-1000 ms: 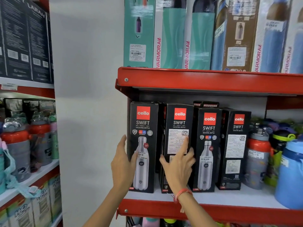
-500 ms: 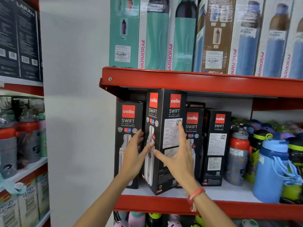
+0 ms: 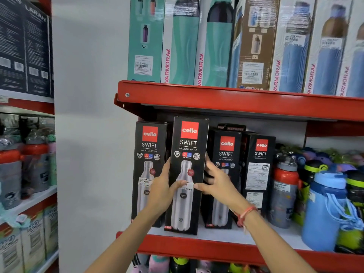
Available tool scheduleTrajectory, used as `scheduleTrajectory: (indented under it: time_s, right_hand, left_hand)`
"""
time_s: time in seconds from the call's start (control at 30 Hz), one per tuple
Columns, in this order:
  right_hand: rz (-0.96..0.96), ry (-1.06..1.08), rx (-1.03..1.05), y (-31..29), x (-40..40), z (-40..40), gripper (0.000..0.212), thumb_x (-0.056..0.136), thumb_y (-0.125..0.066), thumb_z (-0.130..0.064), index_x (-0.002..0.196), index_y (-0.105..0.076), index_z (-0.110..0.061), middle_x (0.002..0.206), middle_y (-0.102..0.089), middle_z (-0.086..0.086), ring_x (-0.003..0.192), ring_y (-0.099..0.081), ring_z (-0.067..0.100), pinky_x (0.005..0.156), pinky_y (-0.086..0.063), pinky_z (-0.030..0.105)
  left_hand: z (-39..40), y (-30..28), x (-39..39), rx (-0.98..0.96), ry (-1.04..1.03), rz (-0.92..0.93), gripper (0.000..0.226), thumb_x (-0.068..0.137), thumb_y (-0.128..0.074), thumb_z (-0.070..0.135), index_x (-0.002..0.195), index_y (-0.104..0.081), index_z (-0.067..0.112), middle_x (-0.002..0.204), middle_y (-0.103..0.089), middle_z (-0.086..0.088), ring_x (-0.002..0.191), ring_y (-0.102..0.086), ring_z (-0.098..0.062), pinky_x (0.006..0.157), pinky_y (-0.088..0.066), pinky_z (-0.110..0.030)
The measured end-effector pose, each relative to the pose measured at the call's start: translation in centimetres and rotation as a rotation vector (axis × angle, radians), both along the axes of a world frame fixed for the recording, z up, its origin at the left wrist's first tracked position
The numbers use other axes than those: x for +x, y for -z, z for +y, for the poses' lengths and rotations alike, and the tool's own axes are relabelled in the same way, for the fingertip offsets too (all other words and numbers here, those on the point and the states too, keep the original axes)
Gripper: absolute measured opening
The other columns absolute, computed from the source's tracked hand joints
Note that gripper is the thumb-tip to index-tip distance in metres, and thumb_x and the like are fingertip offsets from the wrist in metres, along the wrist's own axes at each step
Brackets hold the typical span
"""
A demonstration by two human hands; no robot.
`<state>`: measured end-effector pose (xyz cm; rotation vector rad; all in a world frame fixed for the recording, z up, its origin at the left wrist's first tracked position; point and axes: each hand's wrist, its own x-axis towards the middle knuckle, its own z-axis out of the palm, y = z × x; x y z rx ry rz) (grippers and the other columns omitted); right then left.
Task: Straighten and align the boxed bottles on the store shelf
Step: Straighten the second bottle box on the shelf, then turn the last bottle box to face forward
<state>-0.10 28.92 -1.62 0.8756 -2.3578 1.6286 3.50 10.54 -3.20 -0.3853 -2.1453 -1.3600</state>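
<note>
Several black Cello Swift bottle boxes stand in a row on the red shelf. The second box from the left stands further forward than the others, its front face with the steel bottle picture towards me. My left hand grips its left edge and my right hand grips its right edge, thumbs on the front. The leftmost box and the third box stand upright beside it. The fourth box shows its label side.
Loose bottles, a red-capped grey one and a blue one, crowd the shelf's right. The upper red shelf carries tall Varmora boxes. A white wall lies left, with another shelf of bottles beyond.
The second box was pulled out at an angle showing its label side; it has now been turned so its front faces me, with both hands gripping its edges.
</note>
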Motion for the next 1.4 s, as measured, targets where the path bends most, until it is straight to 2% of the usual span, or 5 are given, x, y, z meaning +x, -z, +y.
scheduleTrajectory:
  time_s: [0.37, 0.67, 0.87, 1.17, 1.4]
  right_hand:
    - [0.179, 0.369, 0.107, 2.9, -2.4, -2.9, 0.098, 0.085, -0.066, -0.004, 0.150, -0.004, -0.042, 0.121, -0.065, 0.014, 0.102, -0.066, 0.032, 0.089, -0.056, 0.045]
    - [0.690, 0.805, -0.281, 2.1, -1.4, 1.7, 0.021, 0.089, -0.063, -0.015, 0.108, -0.068, -0.022, 0.098, -0.071, 0.001, 0.082, -0.065, 0.012, 0.070, -0.058, 0.032]
    - [0.206, 1.223, -0.094, 3.5, -3.5, 6.3, 0.095, 0.069, -0.081, -0.033, 0.146, -0.030, -0.009, 0.143, -0.033, 0.025, 0.123, -0.033, 0.042, 0.096, -0.038, 0.051]
    - [0.118, 0.938, -0.192, 4.1, -4.5, 11.4, 0.108, 0.056, -0.091, -0.033, 0.143, -0.030, -0.010, 0.126, -0.061, 0.015, 0.117, -0.055, 0.033, 0.097, -0.048, 0.045]
    - [0.112, 0.618, -0.276, 1.6, -1.0, 16.4, 0.106, 0.045, -0.093, -0.042, 0.136, -0.039, -0.032, 0.111, -0.061, -0.018, 0.105, -0.058, 0.007, 0.091, -0.047, 0.033]
  left_hand:
    - [1.6, 1.7, -3.5, -0.036, -0.241, -0.048, 0.079, 0.088, -0.064, 0.018, 0.150, -0.015, 0.016, 0.106, -0.069, -0.015, 0.084, -0.066, -0.028, 0.078, -0.051, -0.034]
    - [3.3, 1.9, -3.2, -0.349, -0.424, 0.368, 0.068, 0.087, -0.062, -0.002, 0.146, -0.030, 0.007, 0.154, -0.031, -0.016, 0.123, -0.054, -0.036, 0.091, -0.054, -0.039]
    - [7.4, 1.7, -3.5, -0.423, -0.320, 0.512, 0.033, 0.087, -0.064, 0.005, 0.119, -0.061, 0.001, 0.128, -0.058, -0.016, 0.118, -0.056, -0.031, 0.101, -0.046, -0.037]
    - [14.1, 0.8, -4.2, -0.229, -0.017, 0.316, 0.035, 0.095, -0.053, 0.021, 0.130, -0.051, 0.018, 0.123, -0.058, 0.003, 0.110, -0.056, -0.007, 0.093, -0.038, -0.011]
    - [15.8, -0.2, -4.4, -0.150, 0.127, 0.094, 0.059, 0.089, -0.059, 0.039, 0.140, -0.038, 0.017, 0.138, -0.052, 0.000, 0.124, -0.050, -0.011, 0.105, -0.043, -0.035]
